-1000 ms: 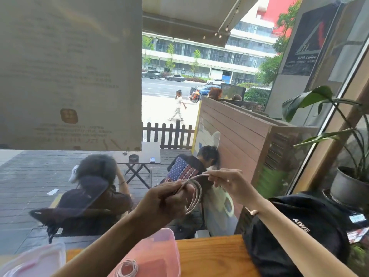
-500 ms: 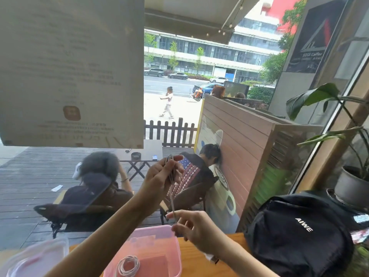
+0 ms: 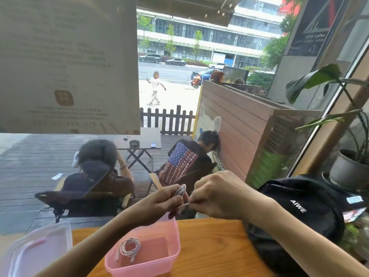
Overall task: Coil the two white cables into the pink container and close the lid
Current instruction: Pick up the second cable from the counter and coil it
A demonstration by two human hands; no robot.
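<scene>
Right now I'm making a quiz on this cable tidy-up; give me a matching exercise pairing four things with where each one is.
Things:
1. coiled cable
2. second cable
3. lid
4. black bag

Places:
A. on the table, left of the pink container
B. held between the left hand and right hand, above the container
C. on the table at the right
D. lying inside the pink container

Pairs: 1-D, 2-B, 3-A, 4-C
</scene>
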